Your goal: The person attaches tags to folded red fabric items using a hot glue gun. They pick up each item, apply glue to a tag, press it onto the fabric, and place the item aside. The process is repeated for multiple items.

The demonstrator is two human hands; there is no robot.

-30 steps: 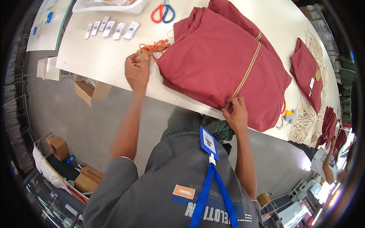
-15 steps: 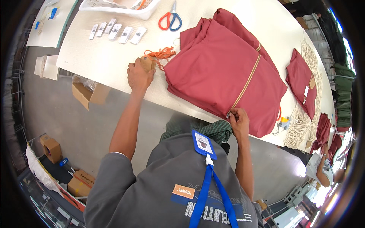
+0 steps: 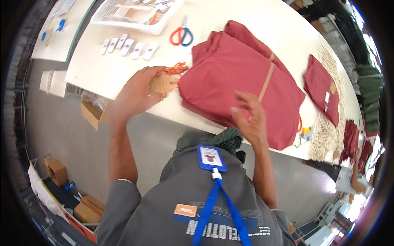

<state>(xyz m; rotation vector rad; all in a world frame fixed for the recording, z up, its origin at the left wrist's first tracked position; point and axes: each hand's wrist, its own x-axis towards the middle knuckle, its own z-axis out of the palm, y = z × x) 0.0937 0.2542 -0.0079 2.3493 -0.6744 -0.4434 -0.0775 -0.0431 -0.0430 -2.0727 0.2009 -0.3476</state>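
Head view: your left hand [image 3: 135,91] is at the near edge of the pale table [image 3: 287,37], thumb and fingers pinching a brown tag [image 3: 165,85]; orange cords [image 3: 176,68] lie just beyond it, beside the left corner of a folded maroon bundle [image 3: 223,78]; the bundle lies across the middle of the table, a tan strip [image 3: 266,81] running over it from far to near.

Your right hand [image 3: 253,122] is over the bundle's near side, blurred, thumb and fingers spread; whether the fingertips touch the cloth, you cannot tell.

Far side, left to right: white basket [image 3: 158,28] with papers inside; six small white packets [image 3: 127,47] in a loose row, nearer than the basket; scissors [image 3: 176,37] with one red and one blue handle, blades pointing away from you; right side: smaller maroon piece [image 3: 318,80], near cream cords [image 3: 321,141].
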